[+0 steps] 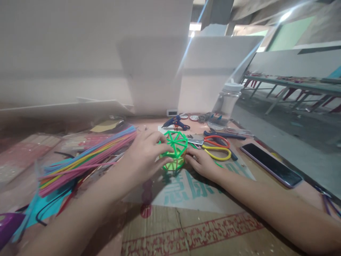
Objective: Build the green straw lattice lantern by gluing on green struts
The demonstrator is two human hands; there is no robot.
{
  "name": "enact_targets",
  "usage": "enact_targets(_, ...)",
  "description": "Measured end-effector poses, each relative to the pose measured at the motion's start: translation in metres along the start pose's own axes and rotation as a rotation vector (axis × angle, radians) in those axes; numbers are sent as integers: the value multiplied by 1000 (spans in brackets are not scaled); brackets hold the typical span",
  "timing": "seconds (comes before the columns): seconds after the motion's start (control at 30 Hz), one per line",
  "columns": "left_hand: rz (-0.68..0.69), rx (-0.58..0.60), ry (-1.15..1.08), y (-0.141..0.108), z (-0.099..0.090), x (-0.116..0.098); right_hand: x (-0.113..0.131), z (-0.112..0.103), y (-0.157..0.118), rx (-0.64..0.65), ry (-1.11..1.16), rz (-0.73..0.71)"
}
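Note:
Between my two hands stands a small bright green spoked frame [174,142], shaped like two wheels one above the other with thin uprights between. My left hand [147,153] curls its fingers around the frame's left side and top. At the right side, my right hand [201,161] pinches the frame low down with thumb and fingers. Part of the left rim is hidden behind my left fingers. Just right of the frame lie scissors [217,147] with one red and one yellow handle loop, their blades pointing toward it.
A bundle of coloured fuzzy stems [87,160] lies at left. Behind the frame rests a blue glue gun [176,122]. A clear water bottle [225,103], dark-handled pliers [226,135] and a phone [270,164] are at right. White boards [149,78] stand along the back.

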State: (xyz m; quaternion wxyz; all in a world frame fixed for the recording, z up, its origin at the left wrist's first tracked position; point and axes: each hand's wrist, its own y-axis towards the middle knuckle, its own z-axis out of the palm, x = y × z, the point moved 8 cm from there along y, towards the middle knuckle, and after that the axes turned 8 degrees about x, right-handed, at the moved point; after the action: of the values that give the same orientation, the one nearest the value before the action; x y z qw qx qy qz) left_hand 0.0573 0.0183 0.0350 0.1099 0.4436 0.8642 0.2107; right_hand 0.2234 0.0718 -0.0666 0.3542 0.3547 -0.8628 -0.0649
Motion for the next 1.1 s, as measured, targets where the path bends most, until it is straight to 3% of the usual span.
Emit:
enact_targets(0.37, -53, 69, 60, 1, 11, -7, -3, 1, 0, 16, 26, 15)
enact_targets(0.67, -305, -21, -367, 0, -5, 19, -2, 1, 0, 25, 23, 18)
enact_targets(0.83, -329, -48, -433, -1, -10, 18, -1, 1, 0, 26, 27, 15)
enact_targets(1.1, -476, -38, -627, -4, -12, 28, -4, 2, 0, 20, 25, 28)
